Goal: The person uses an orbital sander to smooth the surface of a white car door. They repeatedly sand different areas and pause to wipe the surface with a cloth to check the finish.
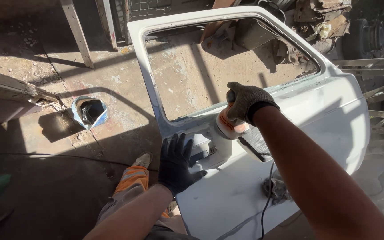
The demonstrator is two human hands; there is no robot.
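Observation:
A white car door (330,115) with an empty window frame lies tilted in front of me. My right hand (246,103), in a grey knit glove, grips the top of a white and orange power sander (228,126) pressed on the door just below the window opening. Its cable (266,200) trails down across the panel. My left hand (178,163), in a black glove, lies flat with spread fingers on the door's left edge beside the handle recess (203,149).
A cut-open metal can (90,112) sits on the concrete floor at left. Metal bars (80,33) lean at top left, a frame (381,95) stands at right, scrap is piled at top right. My orange-trousered leg (132,182) is below the door.

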